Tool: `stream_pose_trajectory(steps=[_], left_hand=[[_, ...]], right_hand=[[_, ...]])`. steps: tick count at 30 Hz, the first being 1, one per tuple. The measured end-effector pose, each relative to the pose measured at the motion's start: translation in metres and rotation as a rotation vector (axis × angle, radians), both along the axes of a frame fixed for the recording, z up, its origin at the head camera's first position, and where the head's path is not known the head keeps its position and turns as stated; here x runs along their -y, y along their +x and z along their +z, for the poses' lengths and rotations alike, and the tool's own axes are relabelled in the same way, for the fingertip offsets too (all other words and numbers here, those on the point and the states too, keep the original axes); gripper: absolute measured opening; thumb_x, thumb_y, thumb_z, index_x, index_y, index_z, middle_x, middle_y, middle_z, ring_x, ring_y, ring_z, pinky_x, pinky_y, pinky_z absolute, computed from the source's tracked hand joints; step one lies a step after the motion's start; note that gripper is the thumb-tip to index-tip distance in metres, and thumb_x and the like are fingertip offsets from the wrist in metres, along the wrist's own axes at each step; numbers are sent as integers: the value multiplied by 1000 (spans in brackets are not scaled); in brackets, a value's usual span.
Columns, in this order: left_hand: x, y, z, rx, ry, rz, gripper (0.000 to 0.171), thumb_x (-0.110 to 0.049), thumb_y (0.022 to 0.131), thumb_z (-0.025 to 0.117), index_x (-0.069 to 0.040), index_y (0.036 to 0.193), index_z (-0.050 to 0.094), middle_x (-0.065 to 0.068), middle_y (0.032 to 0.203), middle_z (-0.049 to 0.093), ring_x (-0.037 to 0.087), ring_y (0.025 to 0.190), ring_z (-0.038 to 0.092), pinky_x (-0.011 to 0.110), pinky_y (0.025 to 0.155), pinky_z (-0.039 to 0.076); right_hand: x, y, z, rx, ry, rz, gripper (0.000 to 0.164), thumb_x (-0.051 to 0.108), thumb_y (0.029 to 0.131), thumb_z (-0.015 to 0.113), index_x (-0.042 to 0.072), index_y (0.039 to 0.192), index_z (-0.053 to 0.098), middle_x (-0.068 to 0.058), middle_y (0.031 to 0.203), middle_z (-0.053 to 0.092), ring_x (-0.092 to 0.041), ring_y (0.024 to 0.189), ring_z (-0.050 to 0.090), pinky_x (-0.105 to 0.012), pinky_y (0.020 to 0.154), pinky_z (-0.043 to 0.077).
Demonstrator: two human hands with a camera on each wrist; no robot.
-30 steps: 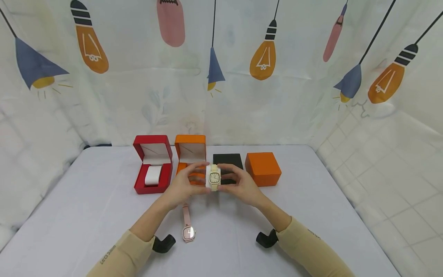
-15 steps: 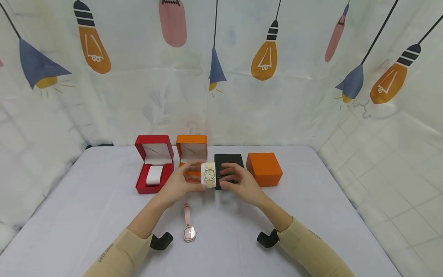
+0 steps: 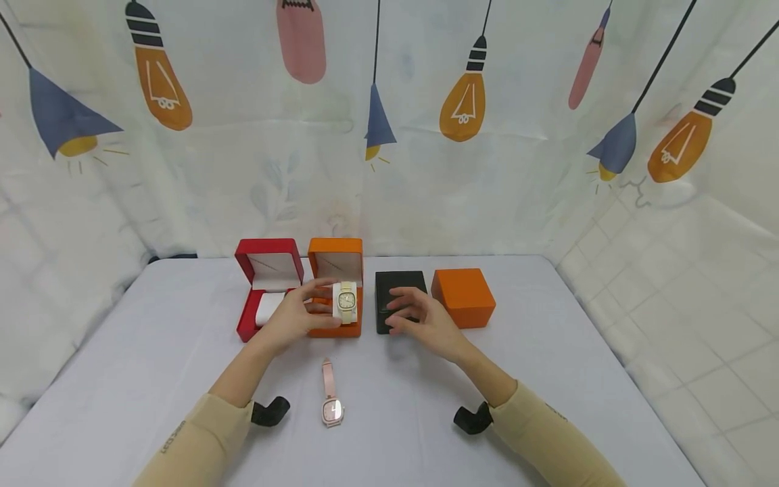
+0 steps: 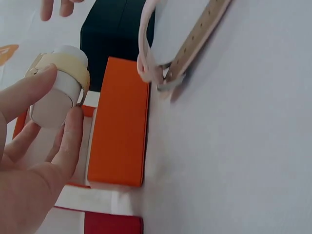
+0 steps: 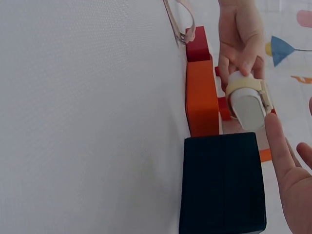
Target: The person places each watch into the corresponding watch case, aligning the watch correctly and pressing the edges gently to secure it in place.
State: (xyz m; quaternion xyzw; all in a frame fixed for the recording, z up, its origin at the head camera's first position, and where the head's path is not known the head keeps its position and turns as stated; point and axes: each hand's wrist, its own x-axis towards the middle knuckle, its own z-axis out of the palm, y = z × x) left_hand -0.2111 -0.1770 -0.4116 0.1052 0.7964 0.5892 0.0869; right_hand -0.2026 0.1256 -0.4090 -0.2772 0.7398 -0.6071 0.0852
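A cream-strapped watch (image 3: 347,302) is wrapped round a white cushion (image 4: 51,108). My left hand (image 3: 300,312) pinches this cushion by its end, thumb on one side and fingers on the other. It holds the watch over the opened orange box (image 3: 336,254), whose base is partly hidden behind it. My right hand (image 3: 429,323) holds nothing; its fingers are apart and loosely bent, near the closed black box (image 3: 389,284). In the right wrist view the right fingers (image 5: 279,146) stand apart from the cushion.
Left of the orange box stands an opened red box (image 3: 268,247) with its own white cushion (image 3: 268,306). A pink watch (image 3: 331,409) lies on the white tablecloth (image 3: 389,419) in front. A closed orange box (image 3: 464,297) stands right of the black one.
Both hands held the cushion with the cream watch earlier. The right hand let go, and the left hand carried it leftward from before the black box to over the opened orange box.
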Motion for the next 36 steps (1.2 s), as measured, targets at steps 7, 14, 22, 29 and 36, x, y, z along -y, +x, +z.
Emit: stream_pose_trajectory(steps=[7,14,22,29,36], left_hand=[[10,-5,0,11,-59,-19,78,-14,86,85,-16,153,45,18,139,51,35,119,58,37,88,59],[16,-9,-2,-21,-142,-28,76,-15,86,85,-12,151,45,18,132,57,38,119,58,40,92,57],[19,-14,-2,-64,-154,-57,75,-12,85,85,-8,149,46,19,129,58,37,115,60,37,93,57],[19,-15,3,-72,-157,-88,76,-8,85,85,-4,149,45,21,127,58,36,112,62,36,91,58],[19,-20,3,-94,-198,-94,76,-6,84,85,-2,149,46,21,124,59,35,109,63,37,91,58]], right_hand=[[-1,-1,-1,17,-10,12,56,6,98,70,-2,147,45,-22,128,61,-28,104,69,-36,89,59],[-1,0,-3,6,-29,45,56,5,99,67,-5,148,42,-27,126,60,-28,101,70,-37,90,58],[-1,0,-3,9,-5,38,55,6,100,67,-4,148,42,-26,124,61,-28,100,69,-36,90,58],[-1,-1,-3,18,3,35,54,5,100,67,-3,148,44,-26,123,62,-29,101,69,-35,91,58],[0,-1,-1,21,9,35,53,4,99,67,-2,147,45,-22,121,63,-28,101,68,-35,90,58]])
